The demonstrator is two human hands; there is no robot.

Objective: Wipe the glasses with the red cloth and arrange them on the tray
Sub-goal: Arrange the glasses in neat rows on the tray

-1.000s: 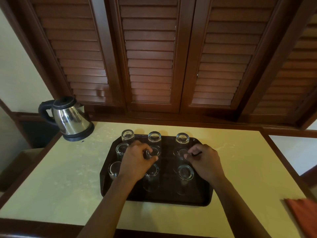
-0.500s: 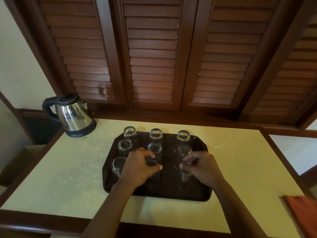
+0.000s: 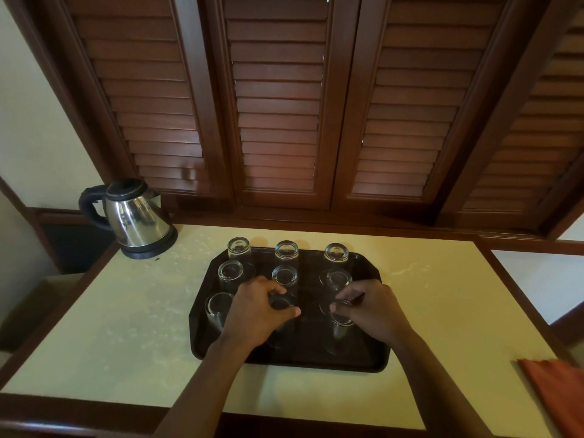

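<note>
Both hands have slid back from the middle row; the left hand (image 3: 259, 308) and right hand (image 3: 369, 308) each grip a front-row glass (image 3: 341, 314) on the tray (image 3: 363, 358). The red cloth (image 3: 556, 390) lies unused on the surface (image 3: 126, 343), so I'd guess it's just final arranging.

Nine glasses (image 3: 286, 275), one tray (image 3: 363, 358), one kettle (image 3: 136, 219), one red cloth (image 3: 556, 390), two hands (image 3: 256, 311).

There is only one view, from the person's head; it looks forward and down at the tabletop (image 3: 442, 279), quite near; its wide angle also takes in the wooden shutters (image 3: 278, 105) behind, which lean inward.
</note>
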